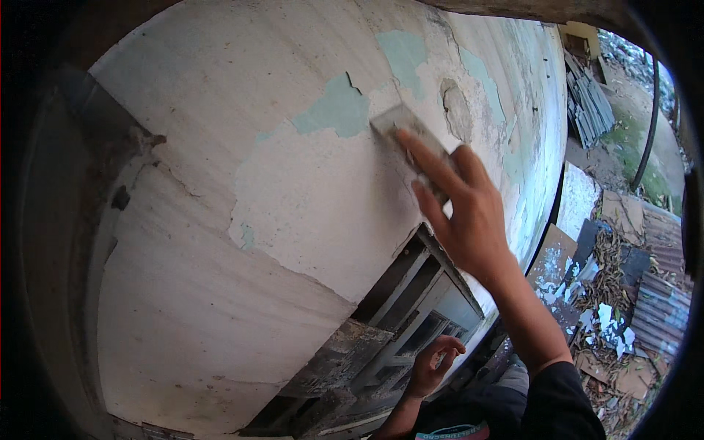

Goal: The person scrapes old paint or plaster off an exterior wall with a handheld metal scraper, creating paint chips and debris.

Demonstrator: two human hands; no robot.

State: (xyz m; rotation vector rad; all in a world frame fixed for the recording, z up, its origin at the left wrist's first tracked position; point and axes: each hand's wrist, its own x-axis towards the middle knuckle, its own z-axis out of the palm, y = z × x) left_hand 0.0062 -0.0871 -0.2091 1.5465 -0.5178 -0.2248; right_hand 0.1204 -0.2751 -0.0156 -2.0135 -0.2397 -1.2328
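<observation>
Up on the peeling wall (308, 183), my right hand (469, 213) grips a flat, greyish scraper (400, 121). Its broad end lies against the plaster, just right of a bare pale-green patch (341, 110). The index finger stretches along the scraper, while the palm hides its lower part. Lower down, my left hand (433, 367) hovers in front of the window (425, 315). Its fingers are loosely curled with a gap to the thumb, and I see nothing in it.
A rough hole (456, 110) breaks the plaster right of the scraper. Down on the ground at right lie white paint flakes (605, 319), dry leaves, boards and corrugated sheets (660, 308). Stacked slats (587, 103) lean against the wall farther off. A beam (95, 110) edges the left side.
</observation>
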